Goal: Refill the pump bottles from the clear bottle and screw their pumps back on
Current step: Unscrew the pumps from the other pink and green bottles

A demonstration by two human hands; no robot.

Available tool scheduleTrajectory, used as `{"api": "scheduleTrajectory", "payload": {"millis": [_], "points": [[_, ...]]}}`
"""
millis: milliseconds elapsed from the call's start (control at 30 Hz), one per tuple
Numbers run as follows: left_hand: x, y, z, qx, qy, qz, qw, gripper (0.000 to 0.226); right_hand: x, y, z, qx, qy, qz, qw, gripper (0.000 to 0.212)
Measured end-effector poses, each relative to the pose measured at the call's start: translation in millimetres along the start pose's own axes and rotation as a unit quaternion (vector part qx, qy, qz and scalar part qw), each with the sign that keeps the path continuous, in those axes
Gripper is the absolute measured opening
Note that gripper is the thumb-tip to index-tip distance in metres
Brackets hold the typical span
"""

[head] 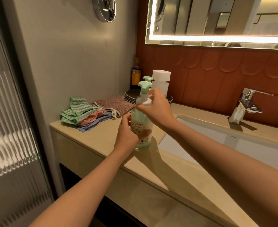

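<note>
Screwing a pump onto a bottle, by the look of it. Pump bottle (142,123) upright near the table's (92,141) front edge, just left of the sink (192,133), with its mint pump head (144,86) up and white collar (145,102) at the neck. Left hand (128,131) wrapped around the labelled body, fingers curled across the front, thumb side toward the camera. Right hand (158,106) closed over the collar from the right, fingertips pinching it at the rim.

To do it well: hold the body firm and plumb, base flat on the table. Turn only the collar, not the pump head, and keep the collar level to avoid cross-threading. Stop at snug; too much force likely to tilt the bottle or squeeze liquid up. Whether the threads are seated cannot be told from here, the fingers covering the join.

Just behind, a second pump bottle (147,78), only its mint head showing. Beside that, the clear bottle (160,82) with a white cap, toward the back edge. Stacked plates (131,97) next to them, a dark bottle (136,74) in the back-left corner, folded cloths (84,114) along the left edge. Tap (246,102) at the back edge beyond the sink.
</note>
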State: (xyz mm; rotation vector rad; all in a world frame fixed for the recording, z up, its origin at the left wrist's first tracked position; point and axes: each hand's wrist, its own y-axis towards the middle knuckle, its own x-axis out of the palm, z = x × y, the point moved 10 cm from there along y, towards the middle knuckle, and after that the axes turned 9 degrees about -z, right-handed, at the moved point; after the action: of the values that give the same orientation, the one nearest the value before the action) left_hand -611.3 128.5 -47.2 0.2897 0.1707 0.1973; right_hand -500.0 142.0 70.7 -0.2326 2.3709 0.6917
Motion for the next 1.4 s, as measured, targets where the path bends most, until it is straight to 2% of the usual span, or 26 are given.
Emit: {"api": "scheduleTrajectory", "payload": {"millis": [133,300,367,533,600,733,900,1067,1267,1400], "points": [[1.5,-1.1,0.3,0.007,-0.030,-0.008,0.999,0.068,14.2,-2.0,-1.5,-0.010,0.040,-0.065,0.997,0.059],[-0.3,-1.1,-0.9,-0.003,-0.002,0.002,1.000,0.075,2.2,3.8,2.9,0.021,-0.042,0.001,0.999,0.075],[-0.3,-1.2,-1.0,-0.003,0.000,0.002,1.000,0.075,1.3,4.9,2.7,0.013,-0.021,0.005,1.000,0.069],[1.0,-0.9,-1.9,0.003,-0.021,-0.005,1.000,0.070,12.0,2.0,-0.6,-0.007,0.051,-0.051,0.997,0.039],[1.4,-1.0,-2.0,0.005,-0.021,-0.006,1.000,0.070,13.5,1.6,-0.2,-0.010,0.052,-0.058,0.997,0.041],[-0.4,-0.9,-2.2,0.000,-0.001,0.002,1.000,0.074,3.7,2.8,3.5,0.003,0.004,-0.013,1.000,0.065],[-1.7,0.5,-3.1,-0.002,0.000,0.005,1.000,0.076,-3.5,0.8,-2.2,-0.024,0.044,-0.011,0.999,0.046],[-2.4,-1.1,1.0,0.017,0.016,0.009,1.000,0.077,-32.1,2.5,-24.1,-0.055,0.081,0.012,0.995,0.037],[-0.9,-4.4,4.1,0.033,0.063,0.008,0.997,0.075,-94.7,8.5,-39.6,-0.071,0.136,0.082,0.985,0.043],[-5.0,-0.4,6.4,0.028,0.071,0.002,0.997,0.071,-139.9,12.1,-33.1,-0.064,0.166,0.161,0.971,0.041]]}}
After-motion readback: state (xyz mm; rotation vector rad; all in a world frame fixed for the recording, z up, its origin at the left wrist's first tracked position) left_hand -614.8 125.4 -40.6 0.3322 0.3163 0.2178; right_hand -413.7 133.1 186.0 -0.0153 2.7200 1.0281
